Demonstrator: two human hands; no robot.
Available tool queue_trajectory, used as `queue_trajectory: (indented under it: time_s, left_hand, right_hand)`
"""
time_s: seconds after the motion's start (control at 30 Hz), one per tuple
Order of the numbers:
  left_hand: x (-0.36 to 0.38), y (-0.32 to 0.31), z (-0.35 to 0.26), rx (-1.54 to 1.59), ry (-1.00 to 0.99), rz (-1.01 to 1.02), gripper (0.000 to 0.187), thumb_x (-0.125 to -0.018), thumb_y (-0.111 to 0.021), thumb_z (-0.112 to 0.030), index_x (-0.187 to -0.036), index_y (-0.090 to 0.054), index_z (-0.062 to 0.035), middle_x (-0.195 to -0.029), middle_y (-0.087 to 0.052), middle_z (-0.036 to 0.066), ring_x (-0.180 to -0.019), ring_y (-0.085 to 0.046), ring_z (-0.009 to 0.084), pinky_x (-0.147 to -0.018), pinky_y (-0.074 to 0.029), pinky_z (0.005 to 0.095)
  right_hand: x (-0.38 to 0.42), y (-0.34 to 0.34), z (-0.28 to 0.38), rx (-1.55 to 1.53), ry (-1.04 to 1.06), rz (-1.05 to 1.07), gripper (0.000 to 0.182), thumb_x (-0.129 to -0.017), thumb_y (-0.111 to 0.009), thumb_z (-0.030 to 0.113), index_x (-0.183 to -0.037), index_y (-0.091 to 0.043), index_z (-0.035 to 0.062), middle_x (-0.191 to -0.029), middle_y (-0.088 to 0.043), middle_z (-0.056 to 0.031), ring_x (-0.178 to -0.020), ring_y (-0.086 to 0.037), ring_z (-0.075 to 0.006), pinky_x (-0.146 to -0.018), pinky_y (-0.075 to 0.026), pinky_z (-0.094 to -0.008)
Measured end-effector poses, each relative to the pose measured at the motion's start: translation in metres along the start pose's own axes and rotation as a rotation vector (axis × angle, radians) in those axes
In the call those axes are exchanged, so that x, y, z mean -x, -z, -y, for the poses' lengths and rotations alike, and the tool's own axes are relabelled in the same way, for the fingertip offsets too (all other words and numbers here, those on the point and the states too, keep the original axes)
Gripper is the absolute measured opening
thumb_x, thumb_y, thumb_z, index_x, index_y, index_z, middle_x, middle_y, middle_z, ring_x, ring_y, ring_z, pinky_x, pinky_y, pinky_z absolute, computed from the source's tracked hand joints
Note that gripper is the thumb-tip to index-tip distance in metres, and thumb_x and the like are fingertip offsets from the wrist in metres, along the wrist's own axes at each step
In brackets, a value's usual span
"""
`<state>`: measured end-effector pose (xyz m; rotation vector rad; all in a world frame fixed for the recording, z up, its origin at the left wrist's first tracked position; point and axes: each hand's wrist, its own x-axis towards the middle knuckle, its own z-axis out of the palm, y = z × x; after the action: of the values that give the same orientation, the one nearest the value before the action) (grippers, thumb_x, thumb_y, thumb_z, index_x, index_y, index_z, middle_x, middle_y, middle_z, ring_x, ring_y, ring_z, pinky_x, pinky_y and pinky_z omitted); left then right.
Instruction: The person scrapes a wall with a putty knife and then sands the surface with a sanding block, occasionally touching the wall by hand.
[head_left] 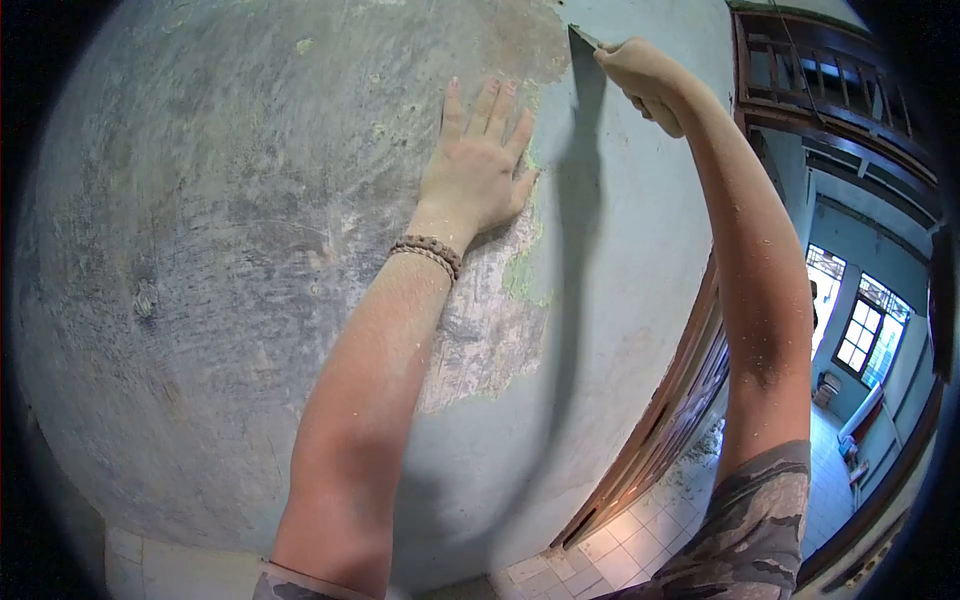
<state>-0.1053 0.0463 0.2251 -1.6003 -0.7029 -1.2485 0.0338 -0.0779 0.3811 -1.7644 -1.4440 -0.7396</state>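
My left hand (pixel 478 170) lies flat on the wall with its fingers spread, over a bare grey patch (pixel 250 200) near the edge of the paint. A braided bracelet (pixel 428 252) circles that wrist. Higher up and to the right, my right hand (pixel 645 82) is closed around a scraper (pixel 582 38), whose thin blade points left and meets the wall at the border of the pale blue paint (pixel 640 200). Most of the scraper's handle is hidden in my fist. Yellowish-green remnants (pixel 525 275) line the ragged paint edge. Specks of dust cling to my right forearm.
A wooden door frame (pixel 660 410) bounds the wall on the right. Beyond it, a tiled floor (pixel 640 535) leads to a room with a window (pixel 862 335). A wooden railing (pixel 830 75) is at upper right.
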Motion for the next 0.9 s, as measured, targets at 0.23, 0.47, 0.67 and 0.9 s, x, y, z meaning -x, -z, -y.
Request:
queue_trajectory:
  time_s: [0.23, 0.47, 0.67, 0.9]
  left_hand:
    - [0.000, 0.001, -0.002, -0.007, 0.001, 0.017, 0.065, -0.096, -0.045, -0.053, -0.149, -0.040, -0.0159, -0.158, -0.032, 0.014, -0.150, -0.020, 0.0283, -0.121, -0.003, 0.0577]
    - [0.002, 0.002, 0.001, 0.002, 0.011, 0.012, 0.067, -0.096, -0.045, -0.054, -0.151, -0.038, -0.0163, -0.159, -0.030, 0.013, -0.150, -0.019, 0.0276, -0.122, -0.001, 0.0570]
    - [0.004, 0.001, 0.001, -0.010, 0.005, 0.034, 0.067, -0.096, -0.043, -0.054, -0.152, -0.036, -0.0165, -0.159, -0.029, 0.013, -0.150, -0.019, 0.0270, -0.122, -0.001, 0.0569]
    - [0.003, 0.006, 0.000, -0.011, 0.006, 0.060, 0.067, -0.097, -0.042, -0.053, -0.152, -0.036, -0.0162, -0.160, -0.029, 0.013, -0.151, -0.018, 0.0271, -0.122, 0.000, 0.0566]
  right_hand:
    - [0.008, -0.006, 0.008, 0.099, 0.077, 0.013, 0.039, -0.098, -0.041, 0.025, -0.107, -0.063, -0.0061, -0.083, -0.067, -0.0183, -0.070, -0.064, -0.0280, -0.063, -0.051, -0.0427]
    - [0.029, -0.008, 0.016, 0.056, 0.085, 0.018, 0.039, -0.098, -0.044, 0.027, -0.106, -0.062, -0.0067, -0.087, -0.067, -0.0191, -0.077, -0.067, -0.0323, -0.068, -0.054, -0.0418]
    - [-0.011, -0.013, 0.003, -0.034, 0.091, -0.059, 0.040, -0.102, -0.044, 0.036, -0.119, -0.062, 0.0044, -0.062, -0.052, -0.0041, -0.050, -0.048, -0.0154, -0.045, -0.042, -0.0350]
    - [-0.029, -0.006, 0.012, 0.045, 0.071, -0.078, 0.049, -0.103, -0.043, 0.038, -0.144, -0.051, 0.0126, -0.061, -0.050, -0.0033, -0.048, -0.046, -0.0155, -0.046, -0.044, -0.0369]
